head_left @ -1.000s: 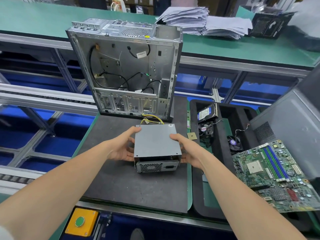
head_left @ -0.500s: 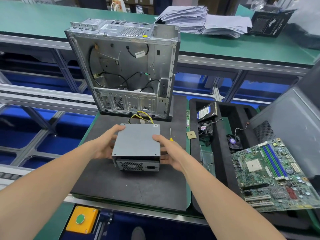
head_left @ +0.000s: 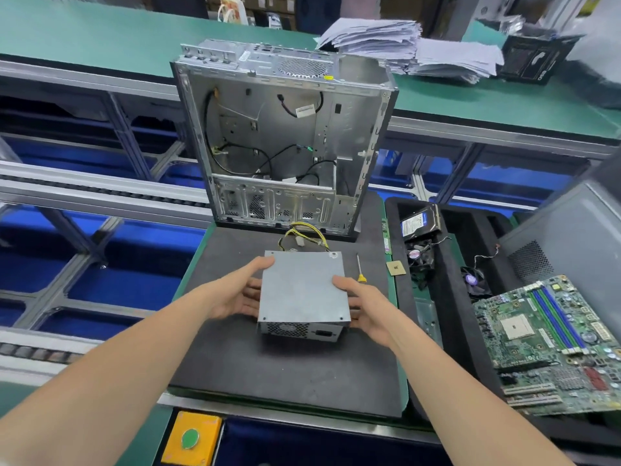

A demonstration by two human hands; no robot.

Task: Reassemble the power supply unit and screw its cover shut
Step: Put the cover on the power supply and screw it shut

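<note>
The grey power supply unit (head_left: 304, 290) rests on the black foam mat (head_left: 268, 371), cover on top, its fan grille and socket facing me. Yellow and black cables (head_left: 302, 235) trail from its far end. My left hand (head_left: 240, 292) presses against its left side, thumb on the top edge. On its right side lies my right hand (head_left: 364, 306), thumb also on the cover. A small screwdriver with a yellow handle (head_left: 360, 268) lies on the mat just right of the unit.
An open computer case (head_left: 285, 139) stands upright behind the mat. To the right, a black tray (head_left: 450, 264) holds a hard drive (head_left: 420, 222), fans and a motherboard (head_left: 551, 341). A CPU chip (head_left: 395, 267) lies near the screwdriver. A yellow button box (head_left: 191, 438) sits at the front edge.
Both hands have kept hold of the unit, sliding it left across the mat, which uncovered the screwdriver. It now sits squarely in front of me.
</note>
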